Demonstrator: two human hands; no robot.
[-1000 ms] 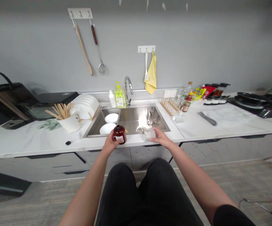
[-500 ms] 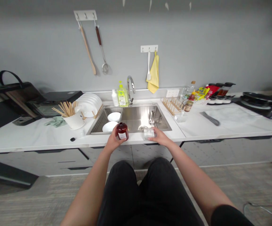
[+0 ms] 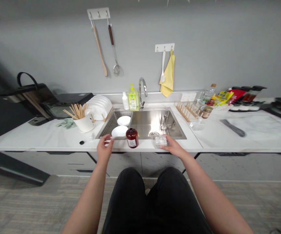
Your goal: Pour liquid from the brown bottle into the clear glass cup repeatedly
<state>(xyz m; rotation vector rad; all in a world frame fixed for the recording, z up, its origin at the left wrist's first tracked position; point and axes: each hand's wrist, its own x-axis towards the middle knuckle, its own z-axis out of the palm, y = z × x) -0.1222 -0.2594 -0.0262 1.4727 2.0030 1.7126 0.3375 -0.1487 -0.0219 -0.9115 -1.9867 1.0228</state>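
On the counter's front edge stands a dark red bottle with a white label and an open-looking neck. My left hand is to its left, apart from it, fingers parted and holding nothing. A clear, small, see-through container is in the grip of my right hand, over the front edge right of the bottle. Whether it is glass or plastic I cannot tell. Left of my left hand lies a small black cap beside a small clear piece.
Behind the bottle is the steel sink, holding two white bowls at its left. A faucet, dish soap and a white bottle stand behind it. Left are a chopstick pot and plates; right, a wooden rack.
My left hand has let go of the dark red bottle and moved left. The bottle stays on the counter edge. My right hand still holds the clear container. The view has shifted left.
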